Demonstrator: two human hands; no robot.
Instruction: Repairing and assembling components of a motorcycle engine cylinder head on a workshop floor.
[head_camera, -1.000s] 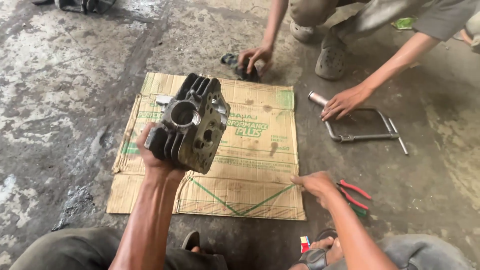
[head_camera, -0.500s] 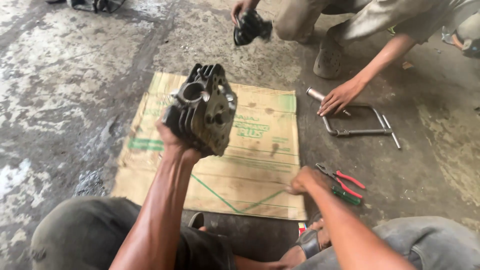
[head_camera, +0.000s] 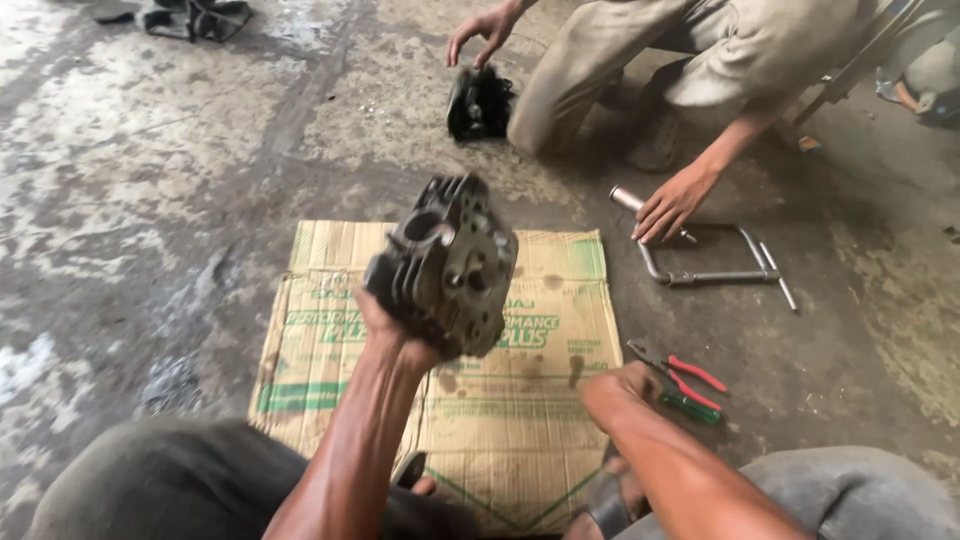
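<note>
The left hand (head_camera: 392, 335) is closed under a finned, cast-metal cylinder head (head_camera: 445, 265), holding it up over the flattened cardboard (head_camera: 330, 330); a firm grip matters (it looks heavy, greasy). The right hand (head_camera: 620, 385) is loosely curled, empty, near red-handled pliers (head_camera: 680, 375) on rough concrete floor (head_camera: 150, 180).

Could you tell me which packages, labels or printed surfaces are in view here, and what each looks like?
Flattened cardboard box: lies open on the concrete floor, under the engine part held in the left hand; rectangular, tan, with green stripes and green print, dark oil spots.
No other labels, signs or screens show.
</note>
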